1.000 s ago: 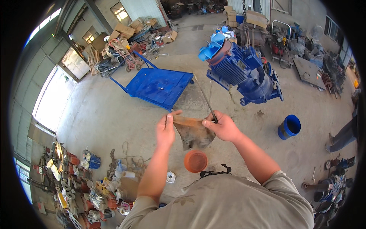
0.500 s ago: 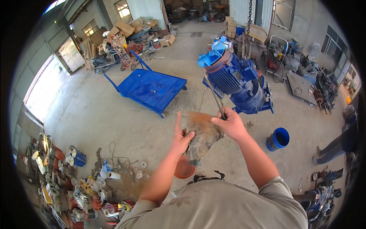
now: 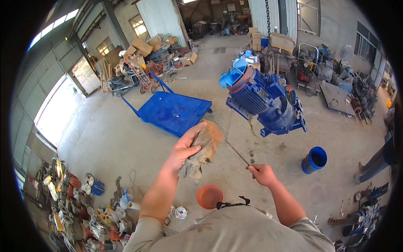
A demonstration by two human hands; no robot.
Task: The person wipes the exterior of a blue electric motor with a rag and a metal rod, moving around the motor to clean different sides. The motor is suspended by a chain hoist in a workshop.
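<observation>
One rag (image 3: 208,142) now bunches in left fingers (image 3: 191,135) alone.

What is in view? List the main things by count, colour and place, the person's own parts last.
rag: 1, grey and rust-brown, centre
thin rod: 1, dark, right of the rag
platform trolley: 1, blue, floor ahead
finned electric motor: 1, mostly blue, right of the trolley
bucket: 1, blue, floor at right
bowl: 1, orange, floor, lower centre
hand truck: 1, red, back left
cardboard boxes: several, brown, back
machine parts: many, mixed, lower left
another person's trousers: 1 pair, dark, right edge
left hand: 1, bare, holding the rag
right hand: 1, bare, holding the thin rod
</observation>
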